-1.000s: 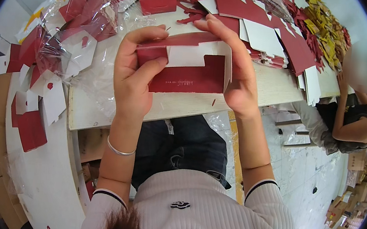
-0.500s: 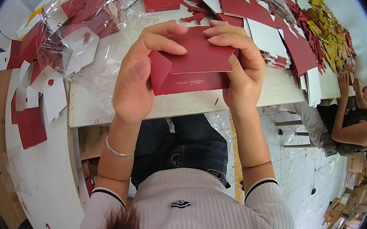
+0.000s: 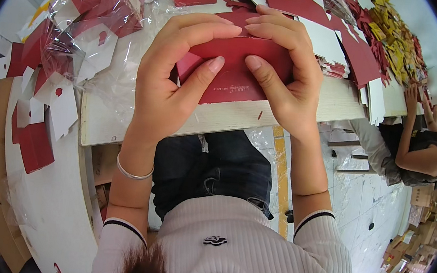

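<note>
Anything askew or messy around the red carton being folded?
Both hands, left hand and right hand, press the red cardboard carton squarely. Crumpled clear plastic wrap sprawls over flat red-and-white card blanks at left.

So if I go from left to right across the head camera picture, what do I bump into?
Loose red and white card pieces → crinkly clear plastic wrap → left hand → red folded card box → right hand → yellow card pile → another person.

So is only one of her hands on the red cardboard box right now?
No, both hands grip the red cardboard box: the left hand and the right hand press on it with thumbs and fingers.
</note>
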`<state>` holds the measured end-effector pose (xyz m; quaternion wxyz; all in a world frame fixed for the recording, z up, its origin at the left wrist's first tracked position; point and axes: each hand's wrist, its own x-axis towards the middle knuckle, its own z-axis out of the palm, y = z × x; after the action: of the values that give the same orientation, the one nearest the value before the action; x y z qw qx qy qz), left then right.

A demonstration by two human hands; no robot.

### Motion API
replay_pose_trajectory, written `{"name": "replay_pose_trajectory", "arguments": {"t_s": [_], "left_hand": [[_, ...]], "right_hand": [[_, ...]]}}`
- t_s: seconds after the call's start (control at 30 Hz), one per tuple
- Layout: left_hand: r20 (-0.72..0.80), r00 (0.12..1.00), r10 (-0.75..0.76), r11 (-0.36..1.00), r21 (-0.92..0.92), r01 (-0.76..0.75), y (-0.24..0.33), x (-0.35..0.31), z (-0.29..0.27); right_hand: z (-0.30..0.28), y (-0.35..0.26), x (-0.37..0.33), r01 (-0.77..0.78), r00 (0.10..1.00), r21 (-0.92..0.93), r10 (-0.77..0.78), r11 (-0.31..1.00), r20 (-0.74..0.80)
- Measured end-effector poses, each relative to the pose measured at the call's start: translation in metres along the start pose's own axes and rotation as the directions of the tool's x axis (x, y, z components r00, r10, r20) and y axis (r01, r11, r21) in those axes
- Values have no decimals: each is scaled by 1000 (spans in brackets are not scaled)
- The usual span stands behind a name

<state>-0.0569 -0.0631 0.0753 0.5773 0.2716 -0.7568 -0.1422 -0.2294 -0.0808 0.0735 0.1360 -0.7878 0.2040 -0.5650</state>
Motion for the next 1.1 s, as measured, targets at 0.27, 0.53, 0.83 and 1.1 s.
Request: {"name": "replay_pose_trajectory", "arguments": {"t_s": [0.27,0.53,0.83,1.1], "left_hand": [[-61,996,-62,936,-350,37,-15,-7,3],[421,661,-620,169,-752,637,-19,-24,-21],[136,828,-544,730,-410,547,-42,-50,7],[132,661,-739,594,-334,732,-35,-81,2]], "right_hand": [[8,20,-10,112,987,-43,-116,993,-108],[11,13,-24,269,963,-207,-269,941,30],[-8,20,-39,-14,986,-42,20,999,163],[8,22,-61,-359,881,82,308,930,359]]}}
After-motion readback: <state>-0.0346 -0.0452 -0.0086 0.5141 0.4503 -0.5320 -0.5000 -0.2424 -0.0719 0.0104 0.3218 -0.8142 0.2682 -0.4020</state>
